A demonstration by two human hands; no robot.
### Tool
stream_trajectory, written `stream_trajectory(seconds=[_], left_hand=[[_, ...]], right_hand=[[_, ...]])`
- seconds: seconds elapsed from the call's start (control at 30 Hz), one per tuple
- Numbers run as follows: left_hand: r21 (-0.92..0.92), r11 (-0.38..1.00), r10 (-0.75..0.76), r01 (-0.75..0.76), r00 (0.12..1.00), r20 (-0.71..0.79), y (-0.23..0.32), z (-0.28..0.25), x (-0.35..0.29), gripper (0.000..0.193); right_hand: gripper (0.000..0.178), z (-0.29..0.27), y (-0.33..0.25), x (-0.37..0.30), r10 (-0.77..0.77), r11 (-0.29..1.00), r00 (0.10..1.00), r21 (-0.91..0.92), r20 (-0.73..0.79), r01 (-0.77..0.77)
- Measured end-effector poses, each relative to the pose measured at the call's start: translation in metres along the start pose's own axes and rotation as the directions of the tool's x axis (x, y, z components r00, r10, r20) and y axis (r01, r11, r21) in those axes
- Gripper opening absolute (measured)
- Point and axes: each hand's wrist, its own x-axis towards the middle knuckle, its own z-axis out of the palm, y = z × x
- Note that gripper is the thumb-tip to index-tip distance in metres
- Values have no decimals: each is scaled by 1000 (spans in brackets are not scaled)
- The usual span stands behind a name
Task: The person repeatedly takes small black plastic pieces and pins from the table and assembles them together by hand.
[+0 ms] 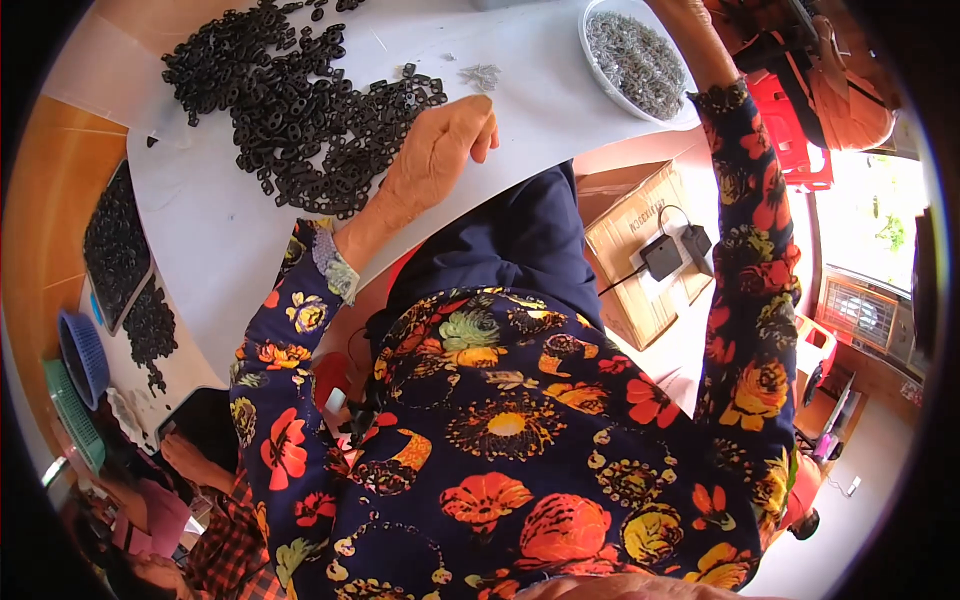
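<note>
Hands spread between a pile of black parts and a bowl of small metal pieces.

Head view: the left hand (440,150) rests curled, knuckles up, just right of the black parts pile (300,100), its grip hidden; well right of the pile, the right hand (690,12) reaches past the white bowl (637,60), mostly cropped, its grasp unclear.

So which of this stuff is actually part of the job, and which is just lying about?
In the job:
- left hand by the black parts pile
- small metal pieces
- white bowl of metal pieces

Lying about:
- cardboard box with black adapters
- red crate
- blue basket
</note>
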Motion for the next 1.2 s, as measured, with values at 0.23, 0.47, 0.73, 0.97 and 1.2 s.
stream_trajectory(seconds=[0.23, 0.47, 0.73, 0.97, 1.2], left_hand=[[76, 996, -37, 40, 998, -46, -2, -3, -8, 46], [110, 992, -56, 55, 998, 2, 3, -4, -6, 44], [159, 987, 8, 3, 998, -63, 2, -4, -3, 34], [195, 980, 28, 36, 949, -315, 6, -18, 19, 19], [287, 958, 69, 16, 956, -287, 3, -26, 31, 21]], right_hand=[[10, 58, -4, -58, -413, 910, 811, 143, 415, 390], [11, 109, 34, -74, -144, 967, 670, -40, 728, 252], [17, 99, 43, -75, -101, 994, 793, 93, 600, 56], [12, 84, 29, -85, 221, 696, 644, 344, 733, -630], [12, 77, 28, -93, 227, 516, 603, 431, 765, -740]])
